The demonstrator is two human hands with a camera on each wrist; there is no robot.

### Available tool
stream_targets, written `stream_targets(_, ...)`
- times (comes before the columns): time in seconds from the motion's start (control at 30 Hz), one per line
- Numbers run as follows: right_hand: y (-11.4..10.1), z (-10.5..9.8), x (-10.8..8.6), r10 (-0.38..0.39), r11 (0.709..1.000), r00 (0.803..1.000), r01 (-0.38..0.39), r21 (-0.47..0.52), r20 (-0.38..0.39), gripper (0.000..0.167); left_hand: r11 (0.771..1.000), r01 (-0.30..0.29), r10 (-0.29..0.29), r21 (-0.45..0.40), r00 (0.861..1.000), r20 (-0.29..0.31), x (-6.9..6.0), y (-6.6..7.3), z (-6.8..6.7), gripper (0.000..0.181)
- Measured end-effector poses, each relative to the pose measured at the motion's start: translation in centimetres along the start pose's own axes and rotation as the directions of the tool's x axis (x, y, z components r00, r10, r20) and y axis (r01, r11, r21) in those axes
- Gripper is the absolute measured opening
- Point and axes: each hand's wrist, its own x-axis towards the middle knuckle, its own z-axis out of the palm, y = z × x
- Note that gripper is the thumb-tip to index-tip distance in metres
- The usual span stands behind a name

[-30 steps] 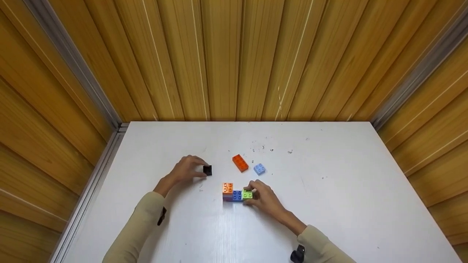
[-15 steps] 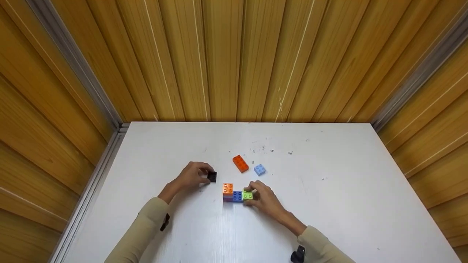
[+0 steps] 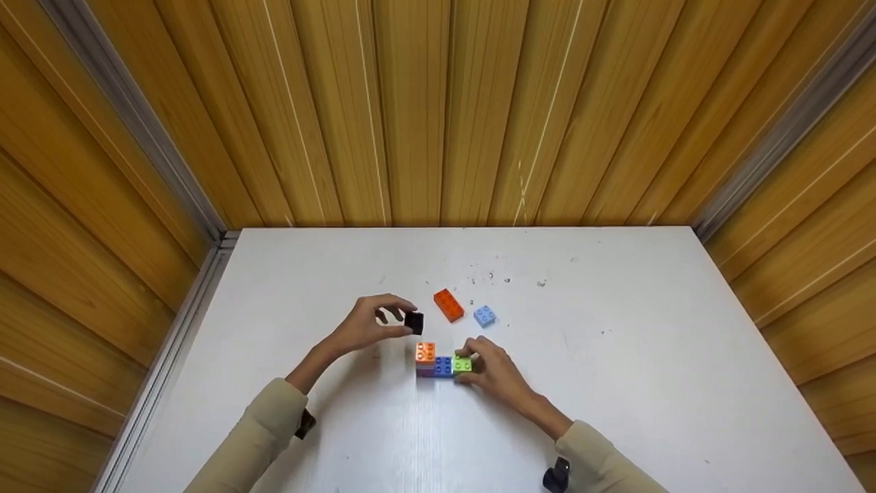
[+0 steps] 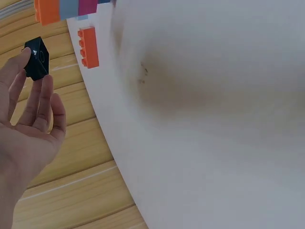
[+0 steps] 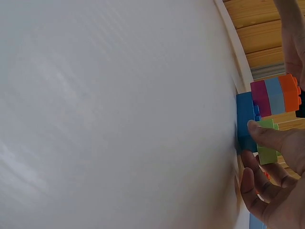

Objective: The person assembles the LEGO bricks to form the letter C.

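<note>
Above the white tabletop [image 3: 616, 342], the left hand [image 3: 367, 326] pinches a black block [image 3: 414, 323]; the right hand [image 3: 501, 374] grips a green block [image 3: 462, 365]; only the head view shows sleeves [image 3: 254, 428].

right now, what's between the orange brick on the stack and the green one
In the head view, uncovered studs of the blue brick lie between the orange brick and the green brick; no other brick sits on them.

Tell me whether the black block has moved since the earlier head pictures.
Yes: in the head view, the black block has moved right, closer to the unmoved red brick.
</note>
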Motion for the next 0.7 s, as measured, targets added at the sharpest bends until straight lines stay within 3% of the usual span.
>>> stream_targets(0.13,-0.1,0.0,0.0,-0.006,1.0,1.0,0.006,0.004,-0.005,0.029,1.0,-0.017,0.017,-0.007,1.0,0.026,-0.6,1.0,0.7,0.033)
stream_targets(0.4,-0.1,0.4,0.0,-0.034,0.999,0.999,0.034,-0.01,-0.016,0.03,0.999,-0.039,0.039,0.001,0.996,0.079,-2.3,1.1,1.7,0.037)
stream_targets(0.53,0.0,0.5,0.1,-0.048,0.999,0.998,0.048,-0.011,-0.027,0.03,0.997,-0.08,0.079,0.006,0.993,0.089,-2.4,1.2,2.0,0.037)
stream_targets(0.7,0.0,0.4,0.2,-0.032,0.999,0.999,0.032,0.003,-0.019,0.031,0.996,-0.082,0.08,0.02,0.992,0.093,-2.2,1.3,2.3,0.036)
